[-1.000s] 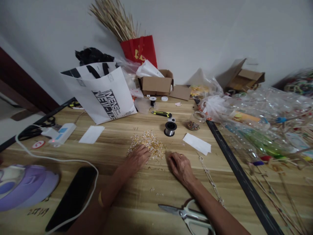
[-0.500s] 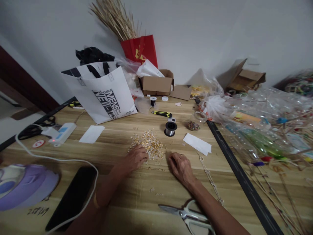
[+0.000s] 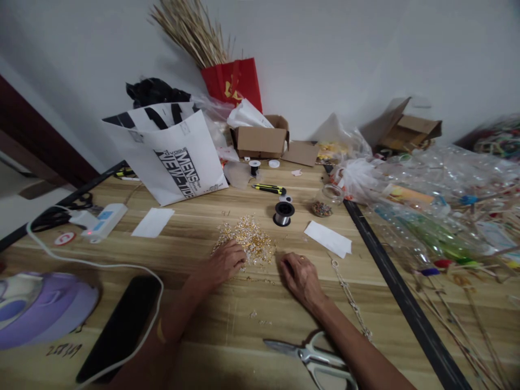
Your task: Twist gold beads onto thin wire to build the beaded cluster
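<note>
While scissors (image 3: 309, 355) lie nearer you and a wire spool (image 3: 283, 214) stands beyond, the gold beads (image 3: 254, 238) lie heaped at your bent left hand (image 3: 226, 260), apart from your curled right hand (image 3: 301, 276); whether either grips anything, I cannot tell.

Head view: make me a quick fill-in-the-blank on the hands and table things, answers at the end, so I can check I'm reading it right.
1. The ____ hand is at the bead pile.
2. The scissors lie nearer the ____ forearm.
3. The bag below the dry stalks is coloured ____ with gold markings.
4. The phone on the table is coloured ____.

Missing words: left; right; red; black.
</note>
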Tool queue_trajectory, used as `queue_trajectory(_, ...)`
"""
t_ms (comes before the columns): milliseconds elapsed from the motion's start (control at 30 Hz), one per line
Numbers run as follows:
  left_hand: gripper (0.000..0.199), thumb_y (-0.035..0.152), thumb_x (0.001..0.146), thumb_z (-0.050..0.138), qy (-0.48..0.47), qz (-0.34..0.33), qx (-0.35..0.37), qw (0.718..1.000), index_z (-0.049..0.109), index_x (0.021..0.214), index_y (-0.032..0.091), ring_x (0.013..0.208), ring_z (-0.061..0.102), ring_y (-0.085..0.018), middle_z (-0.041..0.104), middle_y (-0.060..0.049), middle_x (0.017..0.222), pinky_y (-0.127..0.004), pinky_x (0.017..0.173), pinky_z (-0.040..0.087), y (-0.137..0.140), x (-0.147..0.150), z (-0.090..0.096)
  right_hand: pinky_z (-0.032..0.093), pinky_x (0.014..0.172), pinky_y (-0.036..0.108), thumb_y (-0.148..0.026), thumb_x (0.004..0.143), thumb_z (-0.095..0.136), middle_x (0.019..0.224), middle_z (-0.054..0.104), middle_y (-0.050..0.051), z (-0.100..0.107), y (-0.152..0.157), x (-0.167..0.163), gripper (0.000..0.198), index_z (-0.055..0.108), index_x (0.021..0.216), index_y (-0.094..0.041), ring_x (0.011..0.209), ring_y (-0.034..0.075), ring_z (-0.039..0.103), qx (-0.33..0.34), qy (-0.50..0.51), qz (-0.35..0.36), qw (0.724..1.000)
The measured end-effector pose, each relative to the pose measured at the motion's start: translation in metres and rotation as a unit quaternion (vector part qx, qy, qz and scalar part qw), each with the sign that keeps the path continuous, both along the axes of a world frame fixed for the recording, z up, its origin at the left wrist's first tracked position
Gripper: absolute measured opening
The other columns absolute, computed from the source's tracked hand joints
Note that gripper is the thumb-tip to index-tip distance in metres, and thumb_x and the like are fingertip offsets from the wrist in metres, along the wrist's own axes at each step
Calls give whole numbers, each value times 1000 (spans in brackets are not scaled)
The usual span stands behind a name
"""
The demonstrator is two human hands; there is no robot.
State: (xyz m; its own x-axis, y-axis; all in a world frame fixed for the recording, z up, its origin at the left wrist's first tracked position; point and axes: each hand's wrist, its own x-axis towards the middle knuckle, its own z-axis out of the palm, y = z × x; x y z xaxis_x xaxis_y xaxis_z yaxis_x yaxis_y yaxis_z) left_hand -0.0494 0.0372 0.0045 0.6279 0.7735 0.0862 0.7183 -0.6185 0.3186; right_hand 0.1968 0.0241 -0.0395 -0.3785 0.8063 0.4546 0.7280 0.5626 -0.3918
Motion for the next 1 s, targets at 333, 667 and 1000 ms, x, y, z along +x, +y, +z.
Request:
queue_trajectory(333,13,14,83,52,-10,-2,33,999,54,71,17,81,46,-18,57,-2,77,-30,77,36,2,1,-5,34,63,26,-19,89,41,71,58,4,-1,0,1,15,52,79,-18,65,17,51,3,-5,3,1000)
queue_trajectory(667,13,10,80,53,-52,14,48,997,55,70,18,80,48,-17,57,-1,76,-29,77,37,4,2,-10,34,64,27,-18,89,42,71,58,4,1,0,0,15,53,78,-18,66,17,51,-4,-2,1,1000)
queue_trajectory(1000,12,9,75,54,-138,67,25,988,57,68,18,76,51,-15,58,-1,73,-27,73,40,9,-2,-20,34,62,26,-18,89,41,70,58,4,1,0,0,16,53,78,-18,65,16,51,4,0,0,1000)
